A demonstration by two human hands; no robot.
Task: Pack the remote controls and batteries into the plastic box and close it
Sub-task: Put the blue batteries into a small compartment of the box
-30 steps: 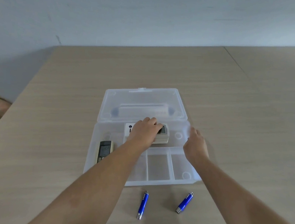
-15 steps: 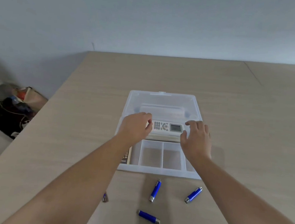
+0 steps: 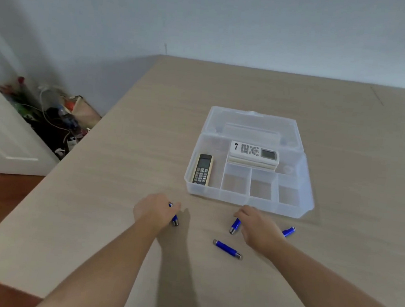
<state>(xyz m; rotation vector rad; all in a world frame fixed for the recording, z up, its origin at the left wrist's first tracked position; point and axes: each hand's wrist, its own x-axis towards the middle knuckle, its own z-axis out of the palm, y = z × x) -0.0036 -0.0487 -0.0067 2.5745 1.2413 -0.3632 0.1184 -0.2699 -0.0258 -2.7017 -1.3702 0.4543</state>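
The clear plastic box [image 3: 241, 202] lies open on the table, its lid [image 3: 250, 122] folded back flat. A white remote [image 3: 254, 153] rests on another one in the back compartment, and a black remote [image 3: 202, 169] sits in the left compartment. Several blue batteries lie in front of the box. My left hand [image 3: 155, 210] is curled around one battery [image 3: 175, 220]. My right hand [image 3: 257, 226] has its fingers bent over the upper end of a second battery [image 3: 234, 227]; the grip itself is hidden. Two more batteries lie loose, one [image 3: 227, 249] between my arms and another [image 3: 289, 231] to the right.
Three small front compartments [image 3: 261, 186] of the box hold nothing. The table's left edge [image 3: 79, 147] drops to the floor, where a heap of bags and cables [image 3: 55, 118] lies by a white door. A wall stands behind the table.
Both hands have left the box and come back toward me, down onto the batteries. The white remote now lies uncovered in the box. The view has swung left.
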